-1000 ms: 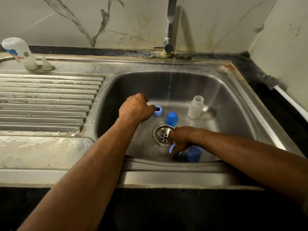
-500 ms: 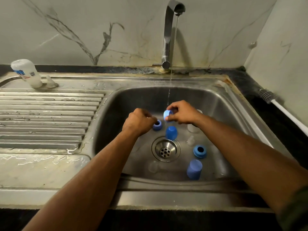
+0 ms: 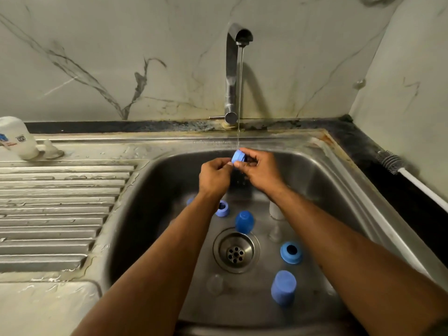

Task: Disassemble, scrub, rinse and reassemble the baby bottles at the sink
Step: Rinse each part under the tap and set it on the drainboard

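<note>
Step in hand: rinsing one blue collar ring (image 3: 238, 156) under the tap stream (image 3: 240, 98), judged from the ring's place directly beneath the water.
Right hand (image 3: 261, 171): fingers curled round the ring, thumb below, holding it at the far centre of the basin.
Left hand (image 3: 214, 177): fingers bent, tips pinching the ring's left edge.
Remaining parts: a second collar ring (image 3: 222, 208), a dark blue cap (image 3: 244, 221), a third ring (image 3: 291, 252) and a pale blue cap (image 3: 283, 287) lie on the basin floor around the drain (image 3: 236, 250); a clear bottle body (image 3: 276, 210) stands behind the right forearm, partly hidden. One clear teat (image 3: 214, 284) appears near the drain, faint.
Risk, slip: the ring is wet and held only by fingertips; a loose pinch could drop it among the unrinsed parts.
Risk, mix-up: rinsed and unrinsed blue parts share the basin floor, so a cleaned piece set down there may pick up residue again.
Risk, teats: the clear pieces are hard to see against steel and may be missed or knocked.
Surface: stainless steel sink (image 3: 339, 166) with a wet ribbed drainboard (image 3: 60, 202) at left; a white bottle (image 3: 17, 138) stands at its far corner.
Room: marbled wall panels, dark bench edge, a bottle brush (image 3: 390, 162) lying at far right.
</note>
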